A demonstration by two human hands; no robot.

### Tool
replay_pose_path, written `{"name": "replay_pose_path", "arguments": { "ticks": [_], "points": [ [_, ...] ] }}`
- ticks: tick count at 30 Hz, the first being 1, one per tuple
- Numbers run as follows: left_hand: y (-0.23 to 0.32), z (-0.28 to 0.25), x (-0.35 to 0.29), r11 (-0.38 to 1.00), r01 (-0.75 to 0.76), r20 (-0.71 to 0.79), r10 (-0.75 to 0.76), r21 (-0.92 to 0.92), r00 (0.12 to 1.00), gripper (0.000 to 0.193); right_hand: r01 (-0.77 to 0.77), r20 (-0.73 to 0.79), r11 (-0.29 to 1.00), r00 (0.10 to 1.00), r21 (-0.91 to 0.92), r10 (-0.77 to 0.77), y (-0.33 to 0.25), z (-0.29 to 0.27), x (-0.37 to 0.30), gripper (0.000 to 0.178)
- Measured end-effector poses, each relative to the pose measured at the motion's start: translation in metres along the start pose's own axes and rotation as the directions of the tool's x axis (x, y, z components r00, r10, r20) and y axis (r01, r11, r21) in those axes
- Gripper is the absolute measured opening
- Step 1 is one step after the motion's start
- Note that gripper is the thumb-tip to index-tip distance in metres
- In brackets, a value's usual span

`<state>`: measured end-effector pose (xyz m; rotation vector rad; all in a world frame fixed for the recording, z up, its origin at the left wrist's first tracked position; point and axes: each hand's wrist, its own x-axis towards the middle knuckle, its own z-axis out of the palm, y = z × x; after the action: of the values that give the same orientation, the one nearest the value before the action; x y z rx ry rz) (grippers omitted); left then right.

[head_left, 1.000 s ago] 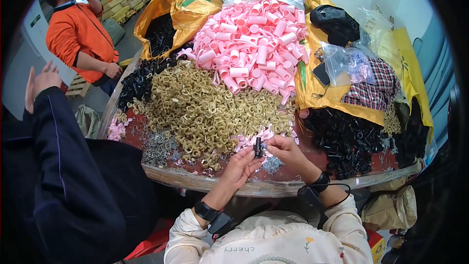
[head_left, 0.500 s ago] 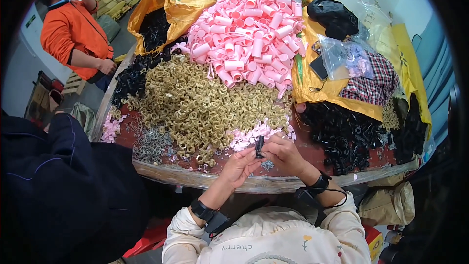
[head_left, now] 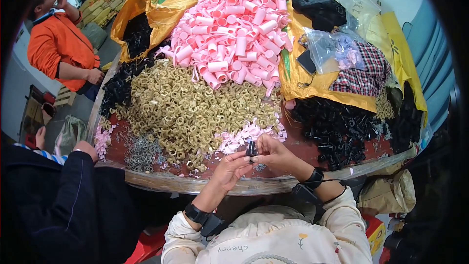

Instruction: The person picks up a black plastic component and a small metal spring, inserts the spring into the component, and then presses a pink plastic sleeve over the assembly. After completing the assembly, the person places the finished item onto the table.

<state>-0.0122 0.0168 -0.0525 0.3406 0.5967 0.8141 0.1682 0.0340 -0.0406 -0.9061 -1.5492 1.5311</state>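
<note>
A small black tube-shaped plastic part (head_left: 251, 148) stands upright between my hands, just above the table's front edge. My left hand (head_left: 230, 168) pinches it from the left with thumb and fingers. On its other side, the fingers of my right hand (head_left: 271, 153) close around the same part. Right behind my hands lie small flat pink pieces (head_left: 249, 134). A broad heap of gold-coloured ring-shaped parts (head_left: 190, 102) spreads beyond them to the left, and small silver metal pieces (head_left: 139, 152) lie at its near left side.
Pink plastic cylinders (head_left: 239, 39) are piled at the back. Black parts (head_left: 337, 127) lie right, beside a yellow woven sack (head_left: 312, 90) bearing a phone (head_left: 307, 62) and checked cloth (head_left: 364, 76). A person in dark clothes (head_left: 68, 205) is close left; another in orange (head_left: 61, 46) stands beyond.
The view has shifted slightly, so the table appears further left. My right fingers have come down around the black part. At left, the dark-clothed person's arm has moved and their hands now show.
</note>
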Motion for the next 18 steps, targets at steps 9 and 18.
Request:
{"name": "replay_pose_path", "arguments": {
  "ticks": [9,18],
  "points": [
    [0.008,-0.026,0.014,0.967,-0.168,-0.242,0.119,-0.194,0.963,0.014,0.162,0.077,0.697,0.985,-0.699,-0.151,-0.005,-0.054,0.031,0.009],
    [0.007,-0.027,0.014,0.960,-0.197,-0.305,0.130,-0.200,0.943,0.011,0.017,-0.074,0.296,0.954,-0.955,-0.292,0.035,-0.039,0.055,0.008]
  ]
}}
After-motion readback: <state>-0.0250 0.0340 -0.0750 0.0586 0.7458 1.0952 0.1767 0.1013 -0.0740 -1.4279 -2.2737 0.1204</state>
